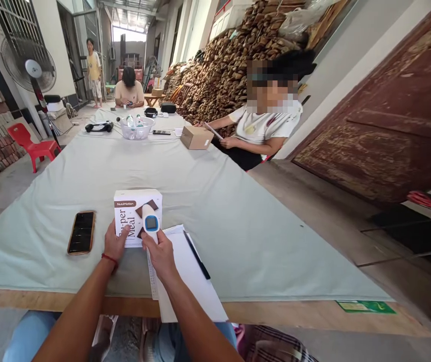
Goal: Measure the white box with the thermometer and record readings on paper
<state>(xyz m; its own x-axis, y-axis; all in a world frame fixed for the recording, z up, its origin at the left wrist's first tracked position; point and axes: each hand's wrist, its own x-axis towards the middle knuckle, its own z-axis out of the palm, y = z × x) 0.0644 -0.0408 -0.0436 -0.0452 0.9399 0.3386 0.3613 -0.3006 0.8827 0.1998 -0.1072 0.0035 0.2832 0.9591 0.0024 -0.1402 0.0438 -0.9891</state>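
My left hand [115, 243] grips the lower left side of a white box [124, 196] printed "NutriMotion" and "Meal", with its thumb on the front face. My right hand [161, 251] is closed around the handle of a white infrared thermometer [149, 211] with a blue-ringed screen. The thermometer lies in front of the box's right part; I cannot tell whether they touch. Beneath my right forearm is a pad of white paper [188, 291], with a black pen [197, 255] lying along its right side. To the left, a phone [81, 232] rests face up on the cloth.
A light green cloth [260, 241] covers the long table. Farther up stand a clear basin [136, 131] of bottles and a cardboard box [196, 138]. One person [264, 120] sits at the right, another [129, 90] at the far end. A red chair [34, 146] and fan [30, 68] are left.
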